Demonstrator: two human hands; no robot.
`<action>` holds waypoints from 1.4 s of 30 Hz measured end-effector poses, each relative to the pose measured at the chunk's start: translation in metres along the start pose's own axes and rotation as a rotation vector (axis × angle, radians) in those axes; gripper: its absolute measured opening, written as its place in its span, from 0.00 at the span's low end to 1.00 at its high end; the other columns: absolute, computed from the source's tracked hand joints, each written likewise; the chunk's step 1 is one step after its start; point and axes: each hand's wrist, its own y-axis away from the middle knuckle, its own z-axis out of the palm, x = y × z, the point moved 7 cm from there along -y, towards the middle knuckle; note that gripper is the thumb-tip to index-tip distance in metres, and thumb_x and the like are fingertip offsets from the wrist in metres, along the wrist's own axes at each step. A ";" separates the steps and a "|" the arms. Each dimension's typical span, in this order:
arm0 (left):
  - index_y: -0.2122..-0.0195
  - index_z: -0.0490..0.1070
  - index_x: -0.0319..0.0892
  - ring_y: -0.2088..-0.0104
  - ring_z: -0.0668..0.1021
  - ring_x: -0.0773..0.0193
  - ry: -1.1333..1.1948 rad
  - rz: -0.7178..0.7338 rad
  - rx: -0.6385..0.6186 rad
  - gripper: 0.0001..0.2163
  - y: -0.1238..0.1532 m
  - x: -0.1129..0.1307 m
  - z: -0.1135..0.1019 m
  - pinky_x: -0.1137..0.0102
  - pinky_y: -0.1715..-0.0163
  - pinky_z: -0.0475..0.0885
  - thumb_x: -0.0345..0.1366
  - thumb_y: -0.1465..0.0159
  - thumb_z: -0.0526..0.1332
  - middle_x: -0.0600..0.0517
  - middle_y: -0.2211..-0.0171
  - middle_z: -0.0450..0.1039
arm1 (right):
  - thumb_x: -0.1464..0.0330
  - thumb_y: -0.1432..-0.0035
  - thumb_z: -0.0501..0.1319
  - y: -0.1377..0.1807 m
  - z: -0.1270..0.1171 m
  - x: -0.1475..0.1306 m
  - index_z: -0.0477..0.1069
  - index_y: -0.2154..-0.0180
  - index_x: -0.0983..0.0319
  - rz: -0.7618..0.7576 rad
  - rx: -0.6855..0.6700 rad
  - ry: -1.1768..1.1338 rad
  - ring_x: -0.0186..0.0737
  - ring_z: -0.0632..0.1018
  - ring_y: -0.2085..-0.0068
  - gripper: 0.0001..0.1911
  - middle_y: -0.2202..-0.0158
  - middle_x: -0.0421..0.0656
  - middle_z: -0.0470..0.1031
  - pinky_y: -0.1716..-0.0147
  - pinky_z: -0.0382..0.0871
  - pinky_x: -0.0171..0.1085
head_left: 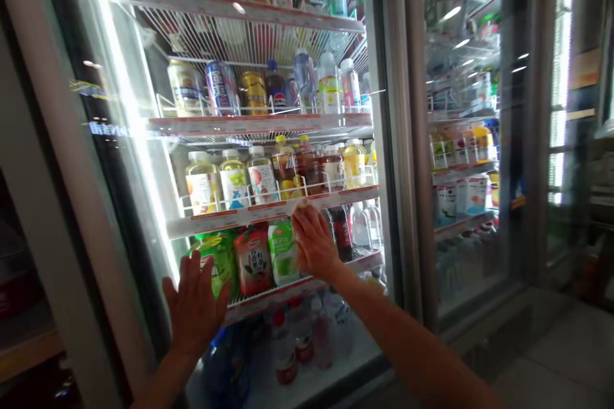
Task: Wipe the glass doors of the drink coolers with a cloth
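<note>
My left hand [194,307] is spread flat with fingers apart, pressed toward the lower left of a glass-fronted drinks fridge [384,140], in front of a green bottle [218,262]. My right hand [311,239] lies flat with fingers together, in front of the shelf holding a red-labelled bottle [252,260] and a pale green bottle [283,250]. Whether either hand touches glass or reaches inside I cannot tell. Neither hand holds anything.
Several wire shelves [268,211] carry rows of bottles and cans, with more bottles [302,339] on the fridge floor. A second closed fridge door [460,140] stands to the right. A dark door frame [57,172] runs down the left.
</note>
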 end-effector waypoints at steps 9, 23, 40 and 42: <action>0.36 0.42 0.42 0.35 0.49 0.50 -0.014 -0.034 -0.006 0.28 0.003 0.001 0.007 0.47 0.40 0.42 0.38 0.36 0.50 0.38 0.36 0.46 | 0.70 0.42 0.45 0.036 -0.060 0.137 0.44 0.37 0.68 0.525 0.325 0.188 0.53 0.47 0.34 0.32 0.34 0.54 0.44 0.41 0.50 0.61; 0.38 0.48 0.39 0.35 0.50 0.51 0.023 -0.094 0.076 0.26 -0.082 -0.017 -0.018 0.50 0.38 0.43 0.41 0.36 0.48 0.39 0.36 0.48 | 0.71 0.41 0.43 -0.025 -0.061 0.131 0.44 0.36 0.68 0.368 0.338 0.151 0.49 0.46 0.34 0.31 0.35 0.53 0.46 0.40 0.50 0.57; 0.37 0.48 0.37 0.35 0.49 0.53 0.011 -0.091 0.067 0.27 -0.117 -0.030 -0.022 0.51 0.38 0.44 0.44 0.35 0.45 0.38 0.36 0.48 | 0.69 0.42 0.45 -0.103 -0.037 0.084 0.47 0.37 0.68 0.219 0.242 0.140 0.49 0.45 0.34 0.31 0.35 0.52 0.48 0.38 0.48 0.52; 0.38 0.49 0.37 0.35 0.50 0.53 0.015 -0.066 0.057 0.26 -0.122 -0.023 -0.018 0.51 0.38 0.44 0.44 0.35 0.44 0.38 0.37 0.49 | 0.69 0.42 0.47 -0.107 -0.013 0.032 0.48 0.37 0.65 -0.098 0.037 0.089 0.45 0.46 0.34 0.31 0.35 0.47 0.50 0.37 0.47 0.49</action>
